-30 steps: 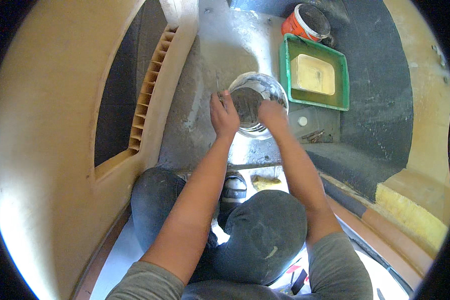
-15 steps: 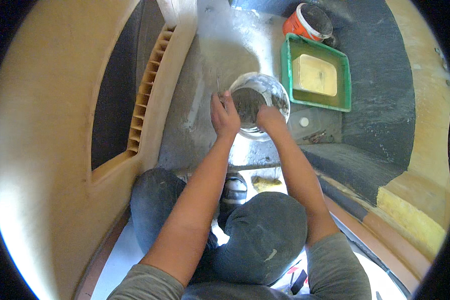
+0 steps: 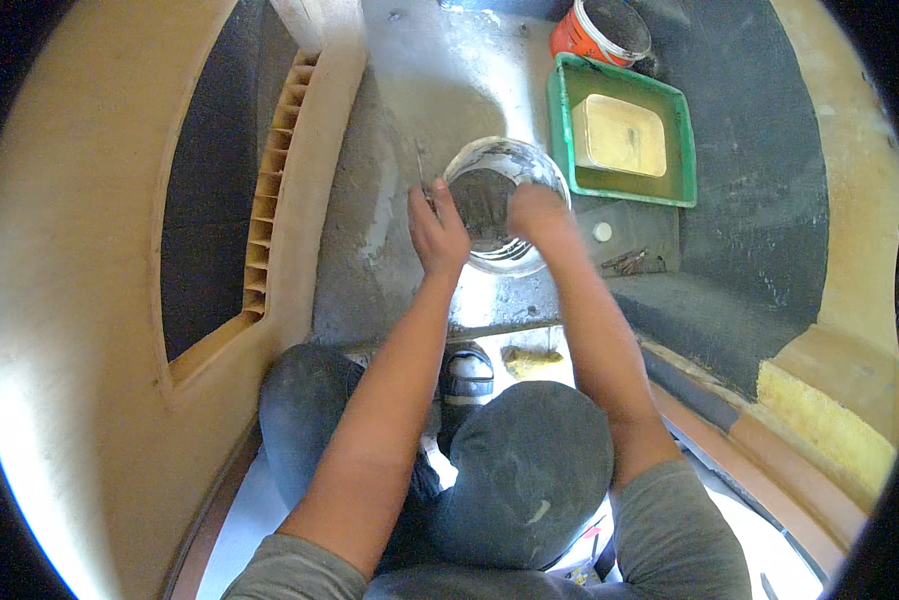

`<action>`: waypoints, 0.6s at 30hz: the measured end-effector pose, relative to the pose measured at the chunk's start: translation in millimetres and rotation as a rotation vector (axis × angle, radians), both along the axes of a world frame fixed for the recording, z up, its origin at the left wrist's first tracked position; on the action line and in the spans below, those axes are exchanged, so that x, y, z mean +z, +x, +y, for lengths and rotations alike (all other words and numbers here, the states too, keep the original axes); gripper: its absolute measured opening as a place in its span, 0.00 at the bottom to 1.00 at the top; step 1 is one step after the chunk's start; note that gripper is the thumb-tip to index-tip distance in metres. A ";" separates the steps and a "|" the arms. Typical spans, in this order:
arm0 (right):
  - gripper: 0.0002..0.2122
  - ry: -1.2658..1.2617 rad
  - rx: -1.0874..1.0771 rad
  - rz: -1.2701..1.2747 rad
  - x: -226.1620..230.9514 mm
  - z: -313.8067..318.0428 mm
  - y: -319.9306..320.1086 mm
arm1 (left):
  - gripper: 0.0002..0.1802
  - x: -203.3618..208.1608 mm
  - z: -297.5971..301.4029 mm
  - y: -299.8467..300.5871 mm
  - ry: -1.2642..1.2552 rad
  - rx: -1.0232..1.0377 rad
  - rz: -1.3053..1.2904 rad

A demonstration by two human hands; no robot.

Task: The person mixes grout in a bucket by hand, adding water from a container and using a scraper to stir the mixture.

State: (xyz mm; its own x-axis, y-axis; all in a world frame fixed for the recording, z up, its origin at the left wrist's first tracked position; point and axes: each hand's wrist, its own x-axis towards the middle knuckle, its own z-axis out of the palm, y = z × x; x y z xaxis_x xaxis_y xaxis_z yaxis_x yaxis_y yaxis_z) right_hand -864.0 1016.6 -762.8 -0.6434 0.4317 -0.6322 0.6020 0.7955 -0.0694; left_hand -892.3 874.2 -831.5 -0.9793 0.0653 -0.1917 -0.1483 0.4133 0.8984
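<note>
The dark mortar-like mix (image 3: 485, 212) is contained in a pale round bucket (image 3: 495, 149) set on the grey slab (image 3: 355, 285), and the step in hand is judged to be the working or scooping of that mix. The left hand (image 3: 440, 240) is placed at the bucket's left rim with fingers partly curled beside a thin upright tool (image 3: 420, 160), though whether it is pinched cannot be told; the right hand (image 3: 540, 212) is curled and blurred over the right side, its grip hidden. For the next move, a steadied rim and a controlled right-hand stroke seem called for.
</note>
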 end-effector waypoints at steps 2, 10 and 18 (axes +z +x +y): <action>0.13 0.024 -0.013 0.008 -39.5 1.9 26.2 | 0.36 6.9 12.7 3.5 0.011 -0.028 -0.020; 0.13 0.119 0.359 0.022 29.1 -2.3 9.8 | 0.30 -1.0 3.5 4.9 0.045 -0.006 0.040; 0.11 0.143 0.443 -0.100 -39.9 -2.9 14.0 | 0.28 4.7 16.0 5.8 0.055 0.022 0.039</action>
